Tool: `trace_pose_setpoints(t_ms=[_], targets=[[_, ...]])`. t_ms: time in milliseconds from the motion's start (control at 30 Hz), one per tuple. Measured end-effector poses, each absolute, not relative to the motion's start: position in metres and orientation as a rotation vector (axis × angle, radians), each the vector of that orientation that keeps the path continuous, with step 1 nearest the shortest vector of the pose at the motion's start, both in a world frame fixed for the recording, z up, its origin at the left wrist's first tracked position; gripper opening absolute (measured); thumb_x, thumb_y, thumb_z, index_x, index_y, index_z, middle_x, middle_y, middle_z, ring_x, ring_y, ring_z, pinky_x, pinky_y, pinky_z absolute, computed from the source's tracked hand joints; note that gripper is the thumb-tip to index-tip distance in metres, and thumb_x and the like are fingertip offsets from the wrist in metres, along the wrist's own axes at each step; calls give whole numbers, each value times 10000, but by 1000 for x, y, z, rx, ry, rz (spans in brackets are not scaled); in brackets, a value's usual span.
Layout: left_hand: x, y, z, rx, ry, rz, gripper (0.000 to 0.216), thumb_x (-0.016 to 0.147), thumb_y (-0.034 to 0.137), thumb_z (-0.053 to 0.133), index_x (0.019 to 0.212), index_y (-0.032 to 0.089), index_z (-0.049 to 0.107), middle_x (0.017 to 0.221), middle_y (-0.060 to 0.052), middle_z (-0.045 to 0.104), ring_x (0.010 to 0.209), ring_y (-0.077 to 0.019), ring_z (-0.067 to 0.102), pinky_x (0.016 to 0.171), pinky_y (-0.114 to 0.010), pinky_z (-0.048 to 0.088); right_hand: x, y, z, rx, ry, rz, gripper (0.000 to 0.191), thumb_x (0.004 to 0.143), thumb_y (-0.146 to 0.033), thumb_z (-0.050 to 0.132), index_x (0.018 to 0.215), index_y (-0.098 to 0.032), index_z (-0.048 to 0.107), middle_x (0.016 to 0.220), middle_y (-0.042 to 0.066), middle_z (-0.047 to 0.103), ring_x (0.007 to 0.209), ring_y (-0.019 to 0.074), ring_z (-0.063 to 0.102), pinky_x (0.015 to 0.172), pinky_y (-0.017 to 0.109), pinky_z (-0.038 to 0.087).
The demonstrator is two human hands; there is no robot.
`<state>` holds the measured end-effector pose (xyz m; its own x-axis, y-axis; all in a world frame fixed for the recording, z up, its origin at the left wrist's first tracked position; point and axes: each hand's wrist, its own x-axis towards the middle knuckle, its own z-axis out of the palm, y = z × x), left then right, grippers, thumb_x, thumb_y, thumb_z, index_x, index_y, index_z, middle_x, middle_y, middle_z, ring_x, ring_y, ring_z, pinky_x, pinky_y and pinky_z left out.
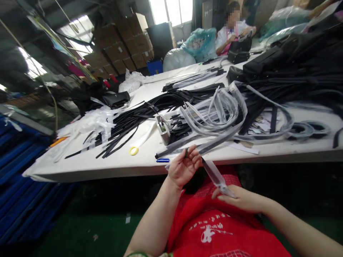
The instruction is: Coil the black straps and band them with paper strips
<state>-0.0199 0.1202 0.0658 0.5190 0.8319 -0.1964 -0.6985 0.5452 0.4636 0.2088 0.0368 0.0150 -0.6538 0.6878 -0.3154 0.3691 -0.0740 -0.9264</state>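
My left hand is raised at the table's front edge, palm up, its fingers curled around the end of a black strap. A bit of black shows between the fingers. From behind that hand, a clear plastic sleeve over the strap slants down to the right. Lower down, above the red apron, my right hand pinches the bunched end of the sleeve. On the table close to my left hand lie a blue pen and sleeved straps.
Coiled plastic-wrapped straps and bundles of black straps cover the table. A small white box and a yellow ring lie nearer. Black bags stand far right, where a co-worker handles one.
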Motion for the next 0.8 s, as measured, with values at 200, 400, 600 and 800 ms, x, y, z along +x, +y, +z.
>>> trace_pose_setpoints(t_ms=[200, 400, 600, 800], targets=[[17, 125, 49, 1330, 778, 1051, 359, 954, 364, 461, 1211, 176, 626, 1249, -109, 659, 1233, -249, 556, 1110, -420, 348, 207, 33, 35, -926, -1636, 2077, 558, 938, -597, 434, 1049, -119, 700, 547, -42, 412, 510, 90, 358, 521, 219, 316], [28, 88, 42, 2421, 820, 410, 323, 952, 253, 346, 945, 131, 645, 917, -133, 707, 883, -248, 658, 866, -383, 492, 249, 42, 41, -950, -1254, 1947, 555, 870, -636, 511, 770, -117, 679, 424, -87, 256, 383, 60, 184, 396, 216, 155], [35, 66, 58, 2399, 739, 285, 409, 947, 409, 348, 680, 175, 551, 644, -58, 603, 601, -183, 566, 652, -308, 432, 278, 70, 42, -1374, -1474, 1602, 468, 839, -578, 533, 577, -192, 503, 398, -53, 380, 351, 102, 355, 388, 236, 336], [46, 70, 63, 1149, 565, 400, 541, 912, 623, 345, 727, 160, 555, 477, 56, 391, 435, -102, 401, 543, -259, 411, 233, 45, 32, -1289, -1870, 1091, 318, 791, -368, 613, 1051, -185, 620, 1026, 98, 637, 977, 235, 587, 890, 363, 477]])
